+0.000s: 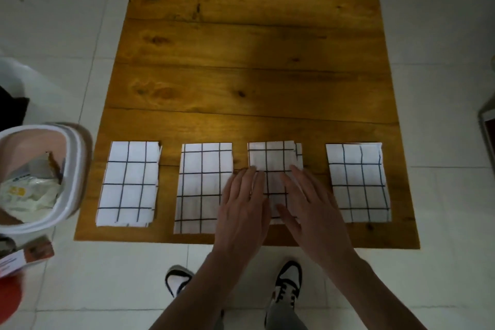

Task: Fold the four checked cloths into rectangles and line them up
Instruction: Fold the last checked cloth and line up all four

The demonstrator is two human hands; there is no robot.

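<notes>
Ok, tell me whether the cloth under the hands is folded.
Folded: third cloth is a rectangle with layered edges at its top right corner.

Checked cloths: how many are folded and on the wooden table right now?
4, in one row along the near edge: far-left cloth, second cloth, third cloth partly under both hands, far-right cloth. None appears hidden.

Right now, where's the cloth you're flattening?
In the head view, the third cloth from the left lies near the wooden table's front edge, under the left hand and right hand, between two other folded cloths.
</notes>
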